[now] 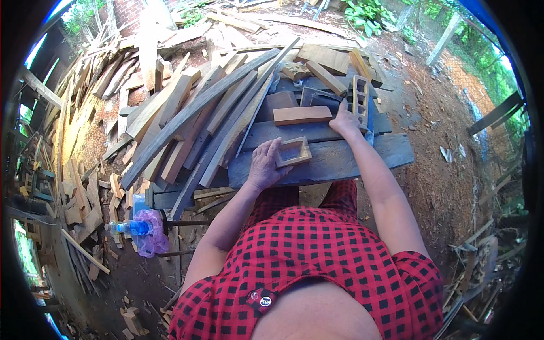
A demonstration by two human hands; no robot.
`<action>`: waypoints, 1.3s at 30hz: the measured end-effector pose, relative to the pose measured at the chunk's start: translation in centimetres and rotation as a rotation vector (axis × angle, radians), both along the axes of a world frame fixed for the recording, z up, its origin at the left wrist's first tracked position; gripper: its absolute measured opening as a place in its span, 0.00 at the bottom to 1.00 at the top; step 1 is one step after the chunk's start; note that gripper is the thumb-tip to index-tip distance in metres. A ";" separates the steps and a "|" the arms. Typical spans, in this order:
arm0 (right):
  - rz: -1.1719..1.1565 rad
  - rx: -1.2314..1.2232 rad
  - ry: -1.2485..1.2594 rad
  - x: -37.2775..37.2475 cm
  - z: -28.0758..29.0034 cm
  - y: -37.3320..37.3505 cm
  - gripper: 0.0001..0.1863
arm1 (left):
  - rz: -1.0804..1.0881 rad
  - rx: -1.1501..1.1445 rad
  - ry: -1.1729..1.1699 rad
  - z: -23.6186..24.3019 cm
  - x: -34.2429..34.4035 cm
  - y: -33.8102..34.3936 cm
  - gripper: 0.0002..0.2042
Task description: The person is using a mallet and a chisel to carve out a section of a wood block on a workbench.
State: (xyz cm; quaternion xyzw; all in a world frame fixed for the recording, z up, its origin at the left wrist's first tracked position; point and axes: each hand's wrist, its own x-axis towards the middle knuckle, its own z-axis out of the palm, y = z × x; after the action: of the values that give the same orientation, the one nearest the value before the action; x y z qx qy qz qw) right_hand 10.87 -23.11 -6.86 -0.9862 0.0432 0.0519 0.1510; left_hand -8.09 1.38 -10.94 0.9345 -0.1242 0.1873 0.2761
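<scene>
A small, shallow rectangular wooden box [306, 153] with an open top rests on the grey bench planks. My left hand [265, 164] is closed on its left side, with the thumb along the near edge. Farther off to the right, my right hand [345, 121] reaches forward with its index finger stretched out. It lies against or close beside a narrow wooden frame [356, 90] divided into several compartments; I cannot tell if it touches it. A smooth reddish-brown wood block [302, 115] lies between the hands, just beyond the box.
Long boards [198, 113] are heaped across the left of the bench planks [391, 152]. Behind the block stand a dark frame [313, 96] and wood offcuts [327, 77]. Bottles [134, 228] and a purple plastic bag [154, 237] hang low on the left. Scraps litter the ground.
</scene>
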 end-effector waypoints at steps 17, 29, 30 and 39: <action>0.143 1.289 0.277 -14.8 13.7 -2.4 0.21 | -0.060 -0.167 -0.130 10.3 0.4 -3.3 0.42; 0.762 0.833 0.370 -7.4 9.4 2.6 0.29 | -0.011 -0.752 -0.190 14.9 -2.7 1.0 0.12; 0.768 0.538 0.236 -5.0 8.0 2.7 0.31 | 0.007 -0.870 -0.182 15.4 -2.8 1.4 0.10; 0.680 -0.253 -0.040 1.4 0.6 5.3 0.31 | -0.099 -1.586 -0.218 14.6 -2.1 2.3 0.07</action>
State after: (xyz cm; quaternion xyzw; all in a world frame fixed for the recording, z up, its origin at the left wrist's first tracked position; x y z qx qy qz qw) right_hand 12.22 -17.81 -6.21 -0.9560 -0.2839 0.0741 0.0028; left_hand -10.23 3.66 3.68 0.4299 -0.0217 0.2974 0.8522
